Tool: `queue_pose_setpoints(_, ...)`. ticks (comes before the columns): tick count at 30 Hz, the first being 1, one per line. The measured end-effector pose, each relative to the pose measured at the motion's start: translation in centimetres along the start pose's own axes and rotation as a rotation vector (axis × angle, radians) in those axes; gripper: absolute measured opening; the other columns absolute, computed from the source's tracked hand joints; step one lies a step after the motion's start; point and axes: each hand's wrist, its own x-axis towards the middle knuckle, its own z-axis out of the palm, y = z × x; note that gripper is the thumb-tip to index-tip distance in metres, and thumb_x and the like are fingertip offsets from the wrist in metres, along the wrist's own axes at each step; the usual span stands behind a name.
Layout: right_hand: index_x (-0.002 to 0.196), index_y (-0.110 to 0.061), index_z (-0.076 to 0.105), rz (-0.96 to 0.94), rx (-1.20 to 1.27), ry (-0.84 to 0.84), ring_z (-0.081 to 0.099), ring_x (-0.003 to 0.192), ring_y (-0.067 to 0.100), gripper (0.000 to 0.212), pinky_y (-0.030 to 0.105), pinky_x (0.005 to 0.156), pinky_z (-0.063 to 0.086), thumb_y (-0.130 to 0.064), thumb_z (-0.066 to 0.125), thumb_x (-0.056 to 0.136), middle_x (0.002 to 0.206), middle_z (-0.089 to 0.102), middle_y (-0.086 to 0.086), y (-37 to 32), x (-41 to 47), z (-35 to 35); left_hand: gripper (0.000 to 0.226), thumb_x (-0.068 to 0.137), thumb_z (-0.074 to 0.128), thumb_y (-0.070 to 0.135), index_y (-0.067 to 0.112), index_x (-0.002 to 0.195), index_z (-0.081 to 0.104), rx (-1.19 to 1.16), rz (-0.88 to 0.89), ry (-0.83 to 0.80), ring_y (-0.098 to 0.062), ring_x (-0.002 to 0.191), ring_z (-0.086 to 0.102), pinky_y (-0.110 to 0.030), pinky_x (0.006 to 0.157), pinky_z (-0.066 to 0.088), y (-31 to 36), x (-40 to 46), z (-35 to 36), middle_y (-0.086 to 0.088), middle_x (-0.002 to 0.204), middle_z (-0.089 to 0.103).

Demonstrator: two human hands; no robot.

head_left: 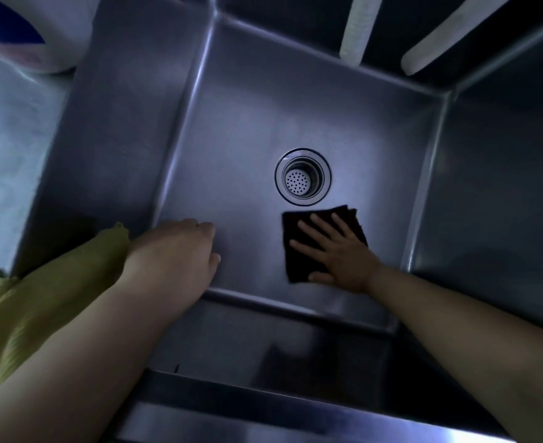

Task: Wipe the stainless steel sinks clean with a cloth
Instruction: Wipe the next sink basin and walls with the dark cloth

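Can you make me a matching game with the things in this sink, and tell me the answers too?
Things:
1. cloth
2. drain strainer
3. right hand
4. left hand

Clues:
A. round, with tiny holes
B. pressing flat on the cloth
C. dark, lying on the sink floor
D. holding nothing, near the sink's left wall

Pairs: 1-C, 2-A, 3-B, 4-D

Dim bluish light, soft blur, bowed edges (wide-angle)
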Motion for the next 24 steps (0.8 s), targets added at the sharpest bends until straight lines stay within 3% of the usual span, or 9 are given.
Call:
queue_pose_setpoints(2, 0.143, -0.025, 0.038, 0.108, 0.015, 0.015, 0.026, 0.139, 0.039, 0.075, 0.061, 0.108, 0.014, -0.056, 0.063, 0.079, 0.151, 0.031, 0.013, 1.2, 0.6, -0.4, 0.031, 0.092, 0.045, 0.040, 0.019, 0.113, 0.053, 0.000, 0.010, 0.006, -0.024, 0.103, 0.056, -0.037, 0.081, 0.050, 0.0, 0.0, 0.1, -0.003, 0.109, 0.058)
queue_pose_setpoints(5, 0.148, -0.028, 0.020, 0.295, 0.060, 0.017, 0.009, 0.144, 0.037, 0.074, 0.054, 0.112, 0.000, -0.057, 0.050, 0.086, 0.156, 0.016, 0.012, 2.5, 1.0, -0.9, 0.028, 0.091, 0.045, 0.041, 0.019, 0.107, 0.053, 0.008, 0.026, 0.006, -0.024, 0.099, 0.056, -0.036, 0.077, 0.050, 0.0, 0.0, 0.2, -0.003, 0.104, 0.057)
queue_pose_setpoints(8, 0.146, -0.031, -0.003, 0.476, 0.092, -0.019, -0.018, 0.142, 0.027, 0.075, 0.048, 0.112, -0.014, -0.057, 0.042, 0.091, 0.156, -0.011, 0.006, 1.9, 0.7, -0.4, 0.032, 0.093, 0.044, 0.041, 0.019, 0.114, 0.053, 0.000, 0.027, -0.023, -0.024, 0.101, 0.056, -0.035, 0.078, 0.049, 0.1, -0.1, 0.2, -0.003, 0.107, 0.057)
queue_pose_setpoints(10, 0.147, -0.028, -0.003, 0.539, 0.103, -0.057, -0.023, 0.139, 0.028, 0.075, 0.051, 0.112, -0.012, -0.058, 0.038, 0.092, 0.153, -0.017, 0.007, 0.6, -0.2, -0.1, 0.034, 0.093, 0.044, 0.041, 0.019, 0.118, 0.052, -0.010, 0.030, -0.031, -0.024, 0.104, 0.055, -0.037, 0.081, 0.050, 0.2, -0.1, 0.1, -0.003, 0.112, 0.057)
queue_pose_setpoints(15, 0.142, -0.013, 0.038, 0.311, 0.023, -0.140, 0.028, 0.133, 0.051, 0.072, 0.070, 0.101, 0.020, -0.056, 0.032, 0.085, 0.146, 0.032, 0.028, -2.9, -3.7, 0.0, 0.031, 0.094, 0.043, 0.041, 0.019, 0.114, 0.052, -0.023, 0.059, -0.021, -0.023, 0.101, 0.055, -0.034, 0.074, 0.046, 0.5, -0.2, -0.1, -0.002, 0.108, 0.057)
queue_pose_setpoints(20, 0.143, -0.020, 0.038, 0.015, -0.091, -0.173, 0.031, 0.134, 0.044, 0.069, 0.067, 0.102, 0.020, -0.059, 0.037, 0.086, 0.147, 0.035, 0.022, -5.4, -3.0, 0.4, 0.027, 0.093, 0.044, 0.041, 0.021, 0.109, 0.053, -0.034, 0.077, 0.008, -0.022, 0.093, 0.056, -0.031, 0.065, 0.039, 0.6, -0.4, -0.1, -0.001, 0.101, 0.056)
queue_pose_setpoints(24, 0.141, -0.022, 0.041, -0.023, -0.071, -0.177, 0.034, 0.134, 0.042, 0.064, 0.065, 0.102, 0.023, -0.056, 0.043, 0.087, 0.146, 0.037, 0.019, -6.1, -2.9, -0.1, 0.029, 0.093, 0.044, 0.041, 0.021, 0.111, 0.053, -0.022, 0.076, -0.002, -0.022, 0.096, 0.056, -0.031, 0.067, 0.039, 0.5, -0.5, 0.0, -0.001, 0.104, 0.057)
